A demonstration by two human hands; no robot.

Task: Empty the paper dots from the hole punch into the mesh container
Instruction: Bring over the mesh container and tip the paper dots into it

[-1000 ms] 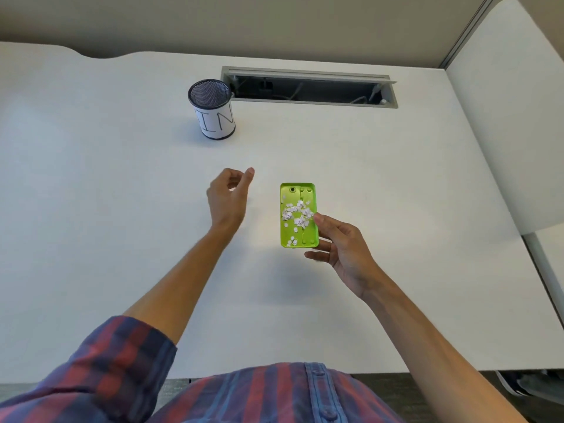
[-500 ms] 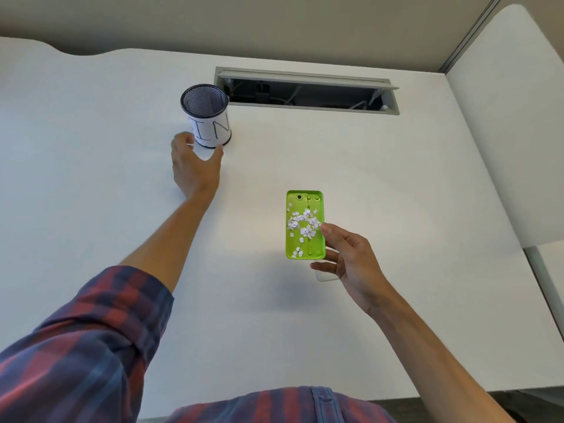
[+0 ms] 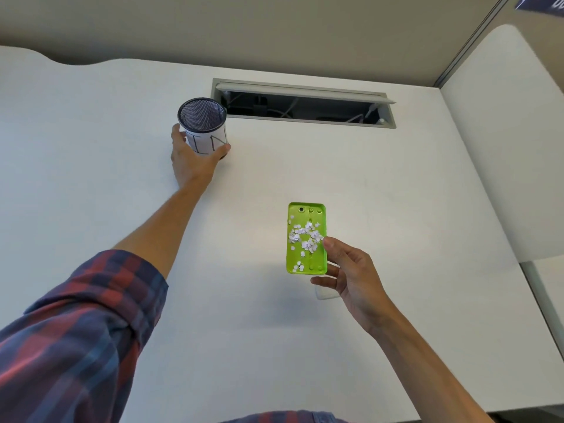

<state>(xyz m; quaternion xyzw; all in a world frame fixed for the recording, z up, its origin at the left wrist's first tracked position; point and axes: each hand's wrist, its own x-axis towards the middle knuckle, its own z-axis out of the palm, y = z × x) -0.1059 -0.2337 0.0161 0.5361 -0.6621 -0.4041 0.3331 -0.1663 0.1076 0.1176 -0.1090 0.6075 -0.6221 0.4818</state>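
A round mesh container (image 3: 204,125) with a black rim and a white paper label stands upright at the back of the white desk. My left hand (image 3: 190,160) is wrapped around its lower part. The green tray of the hole punch (image 3: 306,239) is held flat above the desk's middle, with several white paper dots (image 3: 305,238) lying in it. My right hand (image 3: 351,276) pinches the tray's near right corner with thumb on top. A small clear piece (image 3: 328,293) lies on the desk under that hand, partly hidden.
An open cable slot (image 3: 302,106) with a raised grey lid is cut into the desk just right of the container. A white partition panel (image 3: 503,132) rises along the desk's right side. The desk's front edge is near my body.
My left hand has reached forward and closed around the mesh container. The right hand keeps the green tray level in about the same place. The camera has tilted forward.
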